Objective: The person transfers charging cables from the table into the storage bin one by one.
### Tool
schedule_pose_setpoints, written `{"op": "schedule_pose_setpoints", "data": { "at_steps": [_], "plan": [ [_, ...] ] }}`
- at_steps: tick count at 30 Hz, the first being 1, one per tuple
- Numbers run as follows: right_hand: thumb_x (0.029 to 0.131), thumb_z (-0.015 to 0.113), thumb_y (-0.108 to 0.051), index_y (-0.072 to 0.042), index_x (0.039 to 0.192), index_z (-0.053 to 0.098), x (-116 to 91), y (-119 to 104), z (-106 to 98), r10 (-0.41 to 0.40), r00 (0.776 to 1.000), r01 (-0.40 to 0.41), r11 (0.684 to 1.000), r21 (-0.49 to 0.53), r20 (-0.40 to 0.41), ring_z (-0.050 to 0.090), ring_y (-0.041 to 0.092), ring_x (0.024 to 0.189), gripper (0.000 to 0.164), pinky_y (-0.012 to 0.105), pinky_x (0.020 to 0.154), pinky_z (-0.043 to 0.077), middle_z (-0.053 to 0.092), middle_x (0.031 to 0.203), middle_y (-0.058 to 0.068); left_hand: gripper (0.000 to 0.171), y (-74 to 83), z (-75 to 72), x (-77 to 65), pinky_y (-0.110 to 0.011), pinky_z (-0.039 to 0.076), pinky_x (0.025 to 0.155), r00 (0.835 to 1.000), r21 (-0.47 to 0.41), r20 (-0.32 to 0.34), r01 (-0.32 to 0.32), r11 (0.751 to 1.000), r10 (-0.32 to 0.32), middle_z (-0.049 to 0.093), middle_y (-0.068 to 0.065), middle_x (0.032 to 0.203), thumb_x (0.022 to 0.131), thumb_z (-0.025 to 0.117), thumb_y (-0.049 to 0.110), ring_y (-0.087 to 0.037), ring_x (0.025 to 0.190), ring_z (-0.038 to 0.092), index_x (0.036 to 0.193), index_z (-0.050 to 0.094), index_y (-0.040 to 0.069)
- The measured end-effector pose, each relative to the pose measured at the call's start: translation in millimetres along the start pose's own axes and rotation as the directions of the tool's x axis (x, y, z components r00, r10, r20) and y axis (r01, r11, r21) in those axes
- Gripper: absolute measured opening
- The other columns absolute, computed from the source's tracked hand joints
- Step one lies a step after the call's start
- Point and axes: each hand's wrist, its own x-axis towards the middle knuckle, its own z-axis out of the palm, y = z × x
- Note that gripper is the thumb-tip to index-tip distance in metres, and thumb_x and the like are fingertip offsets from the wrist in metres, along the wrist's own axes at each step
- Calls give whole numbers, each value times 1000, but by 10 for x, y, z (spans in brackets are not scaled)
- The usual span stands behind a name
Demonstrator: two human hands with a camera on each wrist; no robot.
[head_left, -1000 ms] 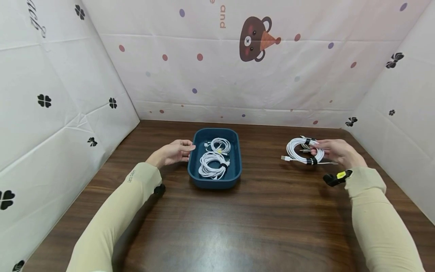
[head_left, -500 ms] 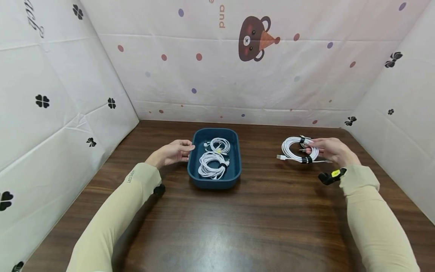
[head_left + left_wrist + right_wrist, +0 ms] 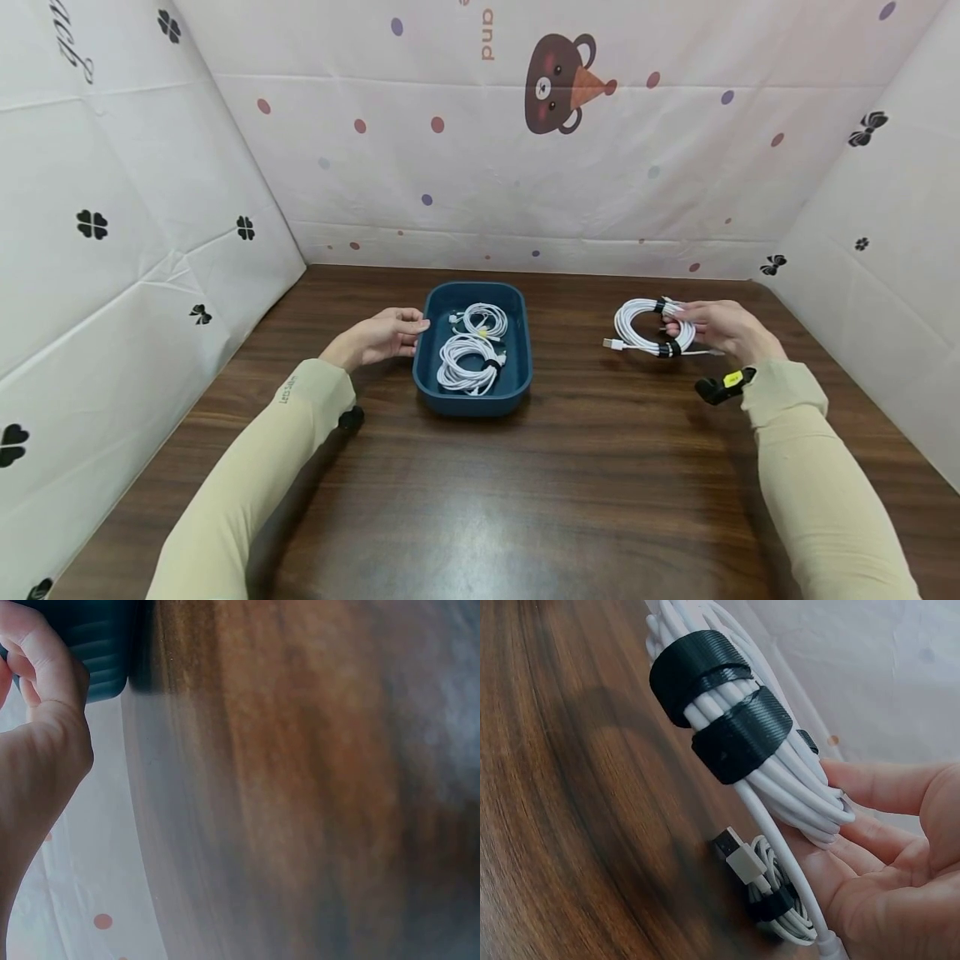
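My left hand [image 3: 386, 337] pinches the left rim of a dark blue plastic box [image 3: 472, 407], thumb on the edge and fingers outside. Inside the box lie two coiled white cables; the front coil [image 3: 450, 367] has a black strap, the back coil [image 3: 500, 322] is smaller. At the right, my right hand [image 3: 723, 327] grips a coiled white USB cable [image 3: 624, 323] by its right side, close over the table. Black straps [image 3: 742, 735] bind this coil. Beyond it in the right wrist view show a USB plug [image 3: 742, 855] and a small strapped loop [image 3: 799, 926].
The dark wood table [image 3: 465, 500] is enclosed by white printed sheets at the back [image 3: 337, 175] and both sides. Black wrist gear [image 3: 723, 387] hangs below the right cuff. The box stands near the table's back edge.
My right hand has moved left with the coiled USB cable, closer to the box. My left hand and the box have stayed in place.
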Motion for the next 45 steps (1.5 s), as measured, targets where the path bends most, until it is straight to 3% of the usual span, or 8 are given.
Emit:
{"op": "schedule_pose_setpoints", "data": {
  "at_steps": [8, 14, 24, 45],
  "plan": [
    [97, 50, 3, -5, 107, 55, 18, -21, 37, 2, 1000, -2, 1000, 6, -5, 72, 15, 75, 13, 26, 74, 58, 73, 88, 9, 15, -52, -44, 81, -26, 56, 67, 999, -19, -51, 6, 1000, -7, 61, -5, 85, 97, 57, 17, -15, 72, 60, 106, 51, 5],
    [97, 49, 4, -5, 106, 54, 22, -24, 62, 3, 1000, -3, 1000, 2, -7, 72, 16, 75, 13, 26, 74, 58, 73, 88, 9, 22, -56, -58, 85, -26, 56, 68, 999, -24, -46, 9, 1000, -10, 62, -5, 86, 97, 57, 17, -15, 72, 61, 112, 49, 3],
    [98, 49, 1, 0, 121, 36, 59, -30, 94, 7, 1000, -7, 1000, -31, -21, 72, 14, 75, 27, 25, 73, 58, 73, 86, 6, 18, -56, -56, 78, -26, 56, 68, 999, -32, -37, 7, 999, -8, 61, -5, 86, 97, 58, 17, -15, 73, 60, 108, 50, 5],
    [98, 48, 2, -3, 115, 41, 73, -31, 151, -28, 1000, 29, 999, -39, 13, 72, 14, 76, 18, 25, 73, 58, 73, 86, 6, 7, 17, 9, -5, -27, 56, 71, 1000, -7, -8, 6, 1000, -6, 61, -4, 88, 98, 55, 14, -15, 77, 61, 101, 52, 9]
  ]
}}
